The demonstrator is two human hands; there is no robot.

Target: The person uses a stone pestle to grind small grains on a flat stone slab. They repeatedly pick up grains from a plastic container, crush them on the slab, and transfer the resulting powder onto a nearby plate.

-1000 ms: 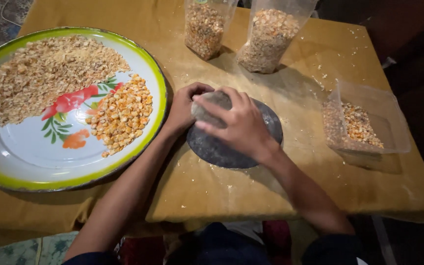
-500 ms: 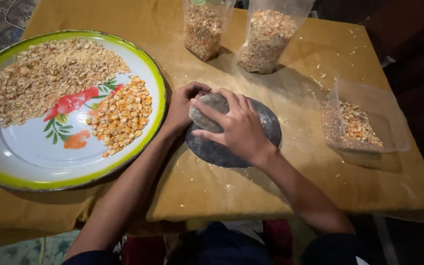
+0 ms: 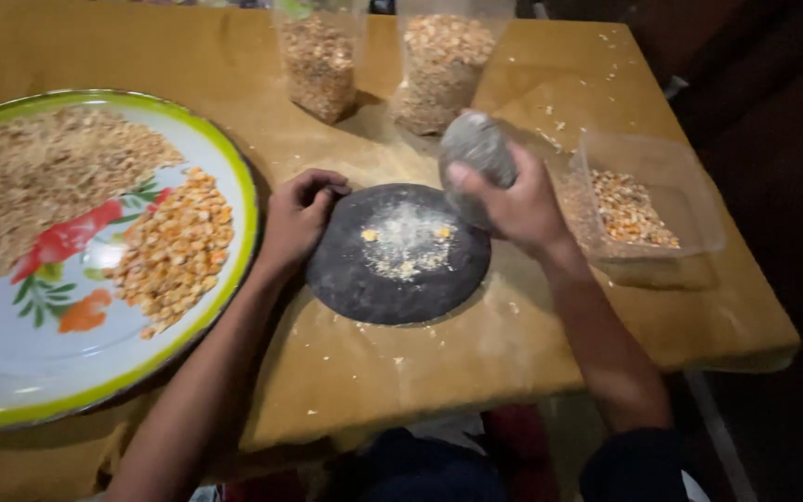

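Note:
A dark round grinding stone [image 3: 364, 284] lies flat on the wooden table [image 3: 420, 372], with pale crushed corn and a few yellow kernels [image 3: 406, 240] in its middle. My right hand [image 3: 513, 204] grips a grey rounded stone [image 3: 476, 149] and holds it lifted above the slab's far right edge. My left hand [image 3: 297, 218] rests half curled on the slab's left rim, steadying it, with nothing visibly held.
A large enamel plate [image 3: 225, 158] with a green rim holds ground meal [image 3: 44, 186] and whole corn kernels [image 3: 174, 251] at left. Two clear bags of grain [image 3: 322, 60] [image 3: 443, 70] stand behind. A clear plastic box [image 3: 690, 200] with kernels sits at right.
Both hands pressed the grey stone on the slab before. Now my right hand has lifted it up and to the right, uncovering the crushed corn; my left hand has slid to the slab's rim.

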